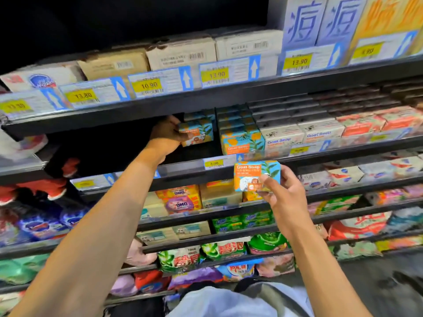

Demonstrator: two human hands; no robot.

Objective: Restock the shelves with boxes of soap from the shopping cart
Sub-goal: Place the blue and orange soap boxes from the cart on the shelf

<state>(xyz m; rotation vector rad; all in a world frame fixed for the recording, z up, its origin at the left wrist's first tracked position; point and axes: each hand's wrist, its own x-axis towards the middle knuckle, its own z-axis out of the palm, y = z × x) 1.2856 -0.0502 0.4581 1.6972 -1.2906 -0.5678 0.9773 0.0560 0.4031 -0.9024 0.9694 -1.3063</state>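
My left hand reaches into the second shelf and grips an orange-and-blue Goat Soap box, held above the shelf floor beside a stack of matching boxes. My right hand holds a second Goat Soap box in its fingers, in front of the shelf edge and lower than the first box. The shopping cart is out of sight.
White Goat Soap boxes and red-white boxes fill the same shelf to the right. The dark gap left of my left hand holds nothing visible. Tan boxes sit above; detergent bags fill lower shelves.
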